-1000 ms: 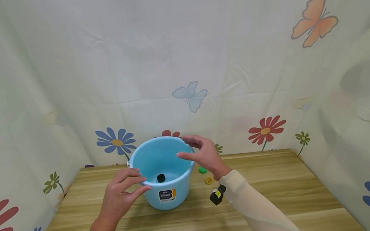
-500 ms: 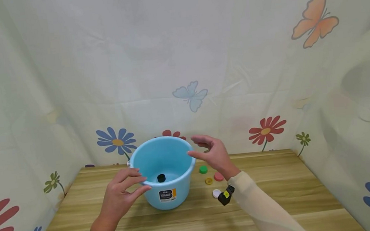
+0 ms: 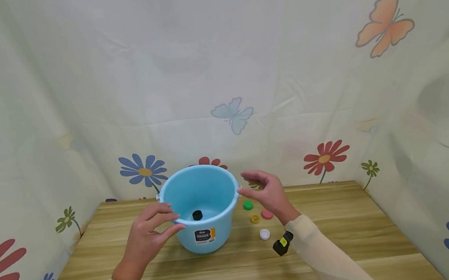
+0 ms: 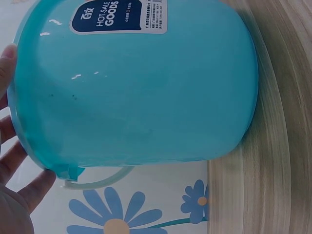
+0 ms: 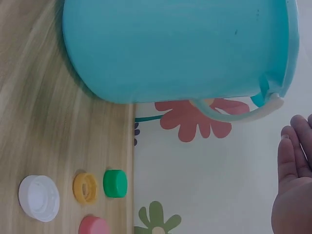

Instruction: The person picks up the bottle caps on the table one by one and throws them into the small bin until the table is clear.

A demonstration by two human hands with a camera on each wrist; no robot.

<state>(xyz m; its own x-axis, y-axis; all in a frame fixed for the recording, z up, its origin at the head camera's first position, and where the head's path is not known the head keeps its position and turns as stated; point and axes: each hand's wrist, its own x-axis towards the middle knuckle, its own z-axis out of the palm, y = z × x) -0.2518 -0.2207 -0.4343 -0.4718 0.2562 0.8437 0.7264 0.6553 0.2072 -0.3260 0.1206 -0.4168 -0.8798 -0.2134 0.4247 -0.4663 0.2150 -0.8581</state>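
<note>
A light blue bucket (image 3: 224,223) stands upright on the wooden table, its label facing me. My left hand (image 3: 148,233) holds its near left rim, fingers over the edge and thumb at the front. The left wrist view has those fingers (image 4: 14,163) at the rim near the handle joint. A small black cap (image 3: 197,215) lies on the bucket's bottom. My right hand (image 3: 268,194) hovers just right of the bucket with nothing in it, fingers loosely bent. In the right wrist view it is apart from the rim, near the white handle (image 5: 234,116).
Right of the bucket lie a green bottle cap (image 3: 248,205), a pink cap (image 3: 267,214), a yellow cap (image 3: 254,218) and a white cap (image 3: 264,234). A flowered curtain (image 3: 179,94) hangs behind the wooden table (image 3: 339,237) and along both sides.
My right hand has drawn back rightward from over the bucket's rim, uncovering the pink and white caps. My left hand stays at the rim. The black cap remains inside.
</note>
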